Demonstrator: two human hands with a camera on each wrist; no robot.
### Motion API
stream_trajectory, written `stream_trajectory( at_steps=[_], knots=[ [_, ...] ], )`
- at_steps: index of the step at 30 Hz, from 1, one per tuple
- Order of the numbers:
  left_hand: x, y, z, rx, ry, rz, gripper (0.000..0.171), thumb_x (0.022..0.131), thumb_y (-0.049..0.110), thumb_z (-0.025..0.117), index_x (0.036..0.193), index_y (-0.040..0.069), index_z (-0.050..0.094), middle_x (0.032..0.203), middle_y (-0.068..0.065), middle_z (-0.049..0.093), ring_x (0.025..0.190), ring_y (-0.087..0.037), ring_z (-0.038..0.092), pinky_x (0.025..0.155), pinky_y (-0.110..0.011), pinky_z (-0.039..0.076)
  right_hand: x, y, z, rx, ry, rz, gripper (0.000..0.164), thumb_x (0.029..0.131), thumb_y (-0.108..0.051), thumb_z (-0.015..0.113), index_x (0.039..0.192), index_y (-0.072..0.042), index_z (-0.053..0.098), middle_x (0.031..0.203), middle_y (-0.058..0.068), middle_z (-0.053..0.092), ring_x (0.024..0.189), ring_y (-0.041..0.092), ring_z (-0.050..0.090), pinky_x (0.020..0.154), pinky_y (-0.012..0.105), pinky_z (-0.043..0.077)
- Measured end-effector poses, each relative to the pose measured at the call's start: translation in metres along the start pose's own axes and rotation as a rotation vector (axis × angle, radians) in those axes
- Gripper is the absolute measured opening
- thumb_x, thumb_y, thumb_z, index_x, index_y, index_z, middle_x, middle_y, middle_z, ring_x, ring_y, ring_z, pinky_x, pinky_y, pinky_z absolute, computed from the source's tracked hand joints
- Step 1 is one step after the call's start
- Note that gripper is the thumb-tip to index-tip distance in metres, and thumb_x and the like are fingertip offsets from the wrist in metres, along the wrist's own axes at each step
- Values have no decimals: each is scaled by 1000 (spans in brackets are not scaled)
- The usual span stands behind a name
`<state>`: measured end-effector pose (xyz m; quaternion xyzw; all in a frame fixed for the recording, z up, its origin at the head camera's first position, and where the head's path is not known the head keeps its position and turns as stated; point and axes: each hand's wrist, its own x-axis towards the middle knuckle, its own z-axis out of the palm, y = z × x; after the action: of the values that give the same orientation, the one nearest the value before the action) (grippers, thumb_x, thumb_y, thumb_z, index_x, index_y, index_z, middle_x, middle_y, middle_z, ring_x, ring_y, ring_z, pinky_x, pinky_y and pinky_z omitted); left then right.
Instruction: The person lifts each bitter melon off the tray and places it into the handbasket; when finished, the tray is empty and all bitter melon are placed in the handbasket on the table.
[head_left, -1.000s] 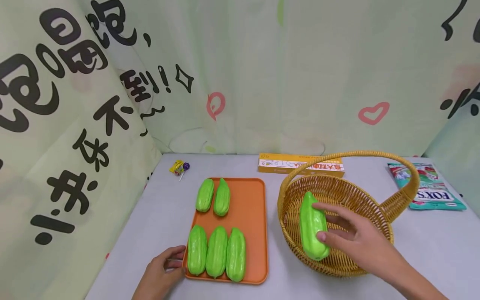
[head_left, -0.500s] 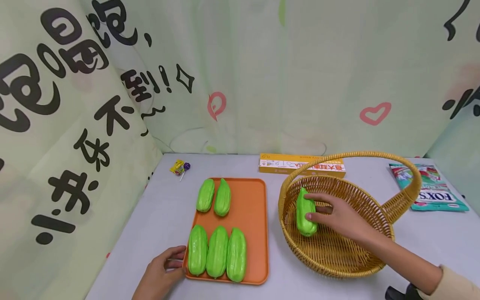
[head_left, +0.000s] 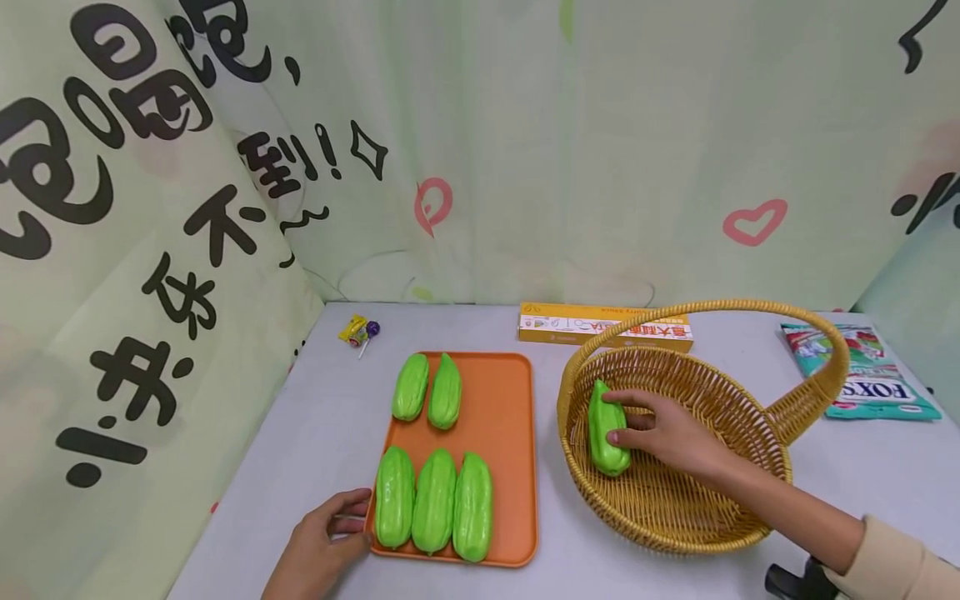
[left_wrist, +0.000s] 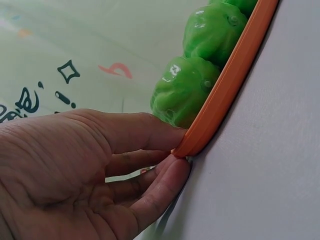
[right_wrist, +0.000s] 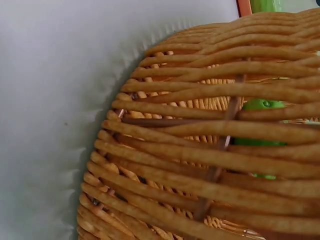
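My right hand (head_left: 667, 429) grips a glossy green ridged gourd (head_left: 604, 433) inside the wicker basket (head_left: 697, 512), against its left side. In the right wrist view the basket's woven wall (right_wrist: 175, 130) fills most of the frame; green from the gourd (right_wrist: 262, 107) shows through its gaps, and the hand is hidden. At the near left corner of the orange tray (head_left: 506, 467), my left hand (head_left: 318, 537) pinches the rim, thumb above and fingers below in the left wrist view. Three similar gourds (head_left: 433, 500) lie side by side at the tray's near end, two more (head_left: 410, 387) at the far end.
A yellow pasta box (head_left: 570, 325) lies behind the basket, whose tall handle (head_left: 750, 306) arches over it. The teal FOX'S bag (head_left: 877, 387) is to the right. Wrapped candies and a lollipop (head_left: 372, 328) sit at the back left. Printed curtains close off the table's back and sides.
The right hand has lowered the gourd into the basket, shifting it left and away from me. My left hand stays on the tray's corner. The tray's gourds have not moved.
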<state>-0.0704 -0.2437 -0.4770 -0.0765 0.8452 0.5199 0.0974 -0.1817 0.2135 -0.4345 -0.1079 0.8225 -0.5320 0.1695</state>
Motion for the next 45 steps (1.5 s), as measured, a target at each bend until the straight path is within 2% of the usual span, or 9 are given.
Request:
stream_trajectory(
  at_steps=[11, 15, 20, 24, 27, 30, 34, 39, 45],
  knots=[
    [0, -2, 1, -16, 0, 23, 54, 79, 4, 74, 131, 2, 60, 112, -6, 64, 92, -17, 62, 77, -26, 51, -2, 1, -4, 30, -18, 10, 66, 90, -21, 74, 145, -1, 44, 148, 31, 36, 130, 47, 42, 93, 41, 50],
    [0, -2, 2, -21, -8, 25, 55, 79, 3, 73, 132, 1, 60, 112, -6, 64, 93, -18, 62, 78, -26, 51, -6, -4, -5, -31, 6, 11, 66, 91, -25, 73, 146, -2, 44, 145, 30, 40, 128, 46, 46, 93, 46, 49],
    [1, 1, 1, -12, 19, 20, 54, 78, 3, 74, 131, 4, 62, 111, -5, 65, 93, -17, 62, 78, -27, 51, -21, -28, -9, -242, 101, -48, 56, 95, -37, 66, 143, -12, 51, 141, 17, 51, 126, 42, 49, 94, 60, 44],
    [1, 2, -1, -9, 36, 22, 53, 78, 3, 74, 130, 6, 63, 110, -4, 65, 93, -16, 62, 79, -27, 50, -41, -58, -1, -238, 115, -142, 45, 97, -36, 64, 138, -20, 55, 138, 6, 55, 122, 32, 55, 92, 48, 50],
    [0, 2, -2, 1, 38, 27, 53, 78, 3, 75, 130, 5, 63, 110, -3, 65, 93, -15, 63, 79, -27, 50, -54, -77, 18, -105, 50, -214, 39, 97, -28, 65, 135, -20, 58, 134, 6, 58, 117, 31, 59, 86, 35, 54],
    [-1, 1, -2, -2, 44, 33, 53, 78, 2, 75, 129, 5, 63, 110, -2, 65, 91, -15, 63, 78, -27, 50, -60, -86, 49, 53, -34, -256, 40, 96, -21, 67, 134, -16, 57, 134, 8, 57, 121, 34, 56, 89, 32, 53],
    [1, 1, -1, -14, 43, 44, 52, 78, 1, 74, 129, 7, 63, 109, -3, 65, 91, -15, 62, 79, -28, 50, -55, -79, 96, 213, -106, -207, 46, 94, -19, 69, 137, -15, 54, 140, 11, 50, 130, 36, 46, 94, 36, 50],
    [2, 1, 0, -11, 29, 40, 52, 78, 2, 73, 129, 6, 63, 110, -5, 65, 93, -17, 62, 80, -28, 50, -38, -60, 139, 187, -83, -120, 49, 93, -26, 71, 138, -19, 54, 144, 10, 48, 134, 37, 41, 99, 52, 43],
    [1, -1, 0, -24, 7, 20, 54, 79, 4, 75, 131, 3, 60, 111, -7, 64, 93, -18, 62, 79, -28, 50, -17, -46, 163, 133, -35, -159, 53, 90, -27, 73, 139, -17, 55, 143, 5, 51, 131, 35, 46, 103, 58, 36]
  ],
)
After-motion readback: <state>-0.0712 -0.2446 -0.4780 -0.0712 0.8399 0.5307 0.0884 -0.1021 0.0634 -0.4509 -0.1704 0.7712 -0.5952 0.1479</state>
